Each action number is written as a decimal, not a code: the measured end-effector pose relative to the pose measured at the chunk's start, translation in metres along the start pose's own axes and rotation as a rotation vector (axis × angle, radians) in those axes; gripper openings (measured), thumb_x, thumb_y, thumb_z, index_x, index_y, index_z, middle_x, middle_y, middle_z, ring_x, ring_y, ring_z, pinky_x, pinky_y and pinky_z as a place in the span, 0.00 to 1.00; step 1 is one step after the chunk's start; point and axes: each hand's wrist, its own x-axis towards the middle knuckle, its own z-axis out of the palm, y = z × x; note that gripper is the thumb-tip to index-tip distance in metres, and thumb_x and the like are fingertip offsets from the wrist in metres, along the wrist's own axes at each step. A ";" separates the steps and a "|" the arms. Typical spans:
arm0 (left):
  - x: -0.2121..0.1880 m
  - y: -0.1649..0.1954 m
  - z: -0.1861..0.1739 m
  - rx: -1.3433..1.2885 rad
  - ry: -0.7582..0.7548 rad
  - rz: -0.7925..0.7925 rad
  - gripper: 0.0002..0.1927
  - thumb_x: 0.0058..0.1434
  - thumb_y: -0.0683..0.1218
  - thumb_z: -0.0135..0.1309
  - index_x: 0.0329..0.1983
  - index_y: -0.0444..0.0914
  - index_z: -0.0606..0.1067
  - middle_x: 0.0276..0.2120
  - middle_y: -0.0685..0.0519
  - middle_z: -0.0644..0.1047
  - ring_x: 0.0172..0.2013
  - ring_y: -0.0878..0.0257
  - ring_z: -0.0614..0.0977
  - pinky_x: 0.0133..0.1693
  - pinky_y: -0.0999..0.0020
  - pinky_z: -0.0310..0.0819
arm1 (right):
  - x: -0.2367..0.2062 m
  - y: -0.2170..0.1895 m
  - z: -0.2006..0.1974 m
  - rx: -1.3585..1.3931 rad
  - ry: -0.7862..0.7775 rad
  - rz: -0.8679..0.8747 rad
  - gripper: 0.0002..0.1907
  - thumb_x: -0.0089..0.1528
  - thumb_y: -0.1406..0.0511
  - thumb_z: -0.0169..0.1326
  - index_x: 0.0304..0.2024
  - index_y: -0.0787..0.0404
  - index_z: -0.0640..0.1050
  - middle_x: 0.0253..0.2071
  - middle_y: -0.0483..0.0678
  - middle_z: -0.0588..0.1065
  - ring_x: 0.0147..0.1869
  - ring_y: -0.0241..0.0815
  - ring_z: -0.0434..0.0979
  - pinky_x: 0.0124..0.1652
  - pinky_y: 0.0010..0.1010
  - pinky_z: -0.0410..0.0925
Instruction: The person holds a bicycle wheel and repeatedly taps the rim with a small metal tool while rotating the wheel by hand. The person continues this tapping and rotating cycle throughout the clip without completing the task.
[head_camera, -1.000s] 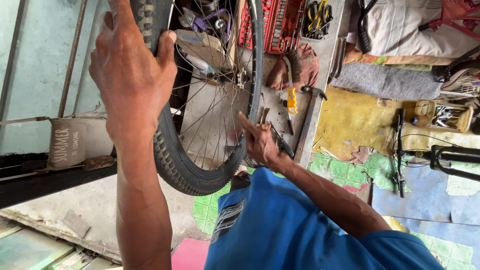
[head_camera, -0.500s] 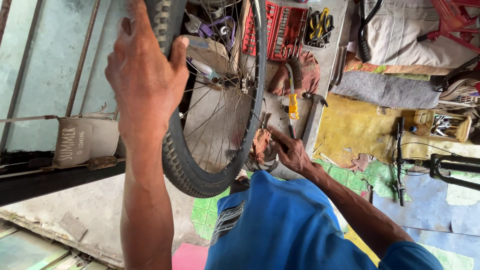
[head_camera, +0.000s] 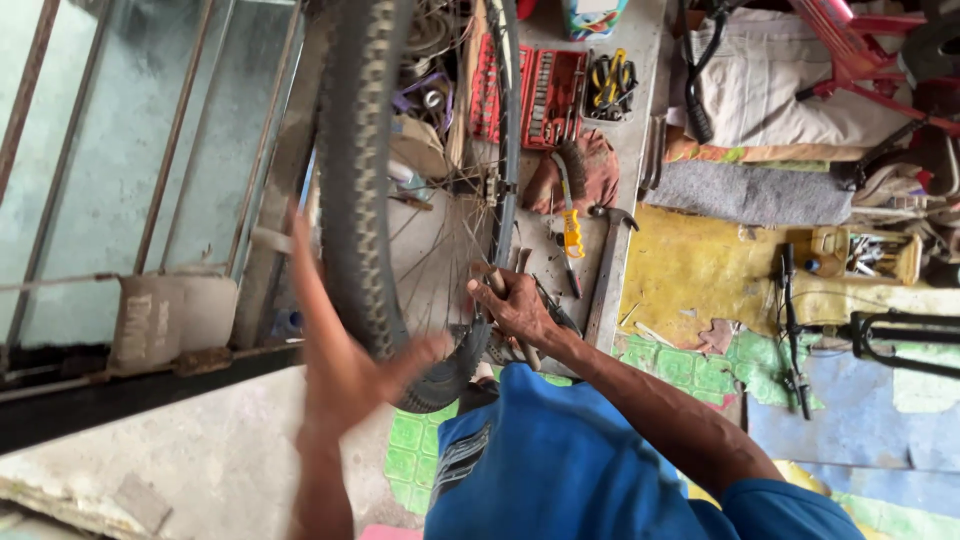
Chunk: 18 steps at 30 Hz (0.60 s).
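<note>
A bicycle wheel with a knobbly black tyre and thin spokes stands upright in front of me. My left hand is blurred, its fingers spread, and its thumb side lies against the tyre's lower curve. My right hand is closed at the rim on the wheel's right side. It grips a slim dark hand tool that sticks out past the knuckles. My blue-clad legs are below the wheel.
On the concrete bench behind the wheel lie a red socket set, a tray of pliers, a yellow-handled brush and a hammer. Metal window bars are on the left. A small wooden tool box and bicycle parts are on the right.
My left hand has dropped from the top of the tyre to its lower curve and opened out. My right hand stays at the rim with the tool. The view has shifted.
</note>
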 end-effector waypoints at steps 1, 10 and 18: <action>-0.026 0.003 0.008 0.252 0.054 -0.014 0.72 0.42 0.55 0.70 0.82 0.38 0.38 0.63 0.23 0.63 0.58 0.29 0.74 0.56 0.41 0.76 | 0.002 -0.002 -0.001 -0.005 0.005 0.031 0.30 0.63 0.50 0.57 0.60 0.63 0.77 0.21 0.42 0.71 0.21 0.30 0.70 0.19 0.27 0.66; -0.056 -0.043 -0.010 -0.049 0.041 -0.213 0.53 0.59 0.40 0.63 0.80 0.33 0.44 0.62 0.31 0.72 0.52 0.44 0.81 0.53 0.56 0.81 | -0.010 -0.017 0.024 0.191 -0.139 -0.033 0.28 0.67 0.54 0.52 0.65 0.62 0.74 0.24 0.41 0.75 0.18 0.26 0.63 0.18 0.23 0.59; 0.046 -0.041 -0.047 -0.127 -0.299 -0.065 0.51 0.64 0.43 0.68 0.80 0.48 0.47 0.72 0.41 0.69 0.61 0.50 0.83 0.64 0.57 0.83 | -0.036 -0.022 0.051 0.203 0.013 -0.170 0.23 0.70 0.58 0.49 0.63 0.63 0.74 0.29 0.45 0.75 0.25 0.28 0.67 0.26 0.25 0.64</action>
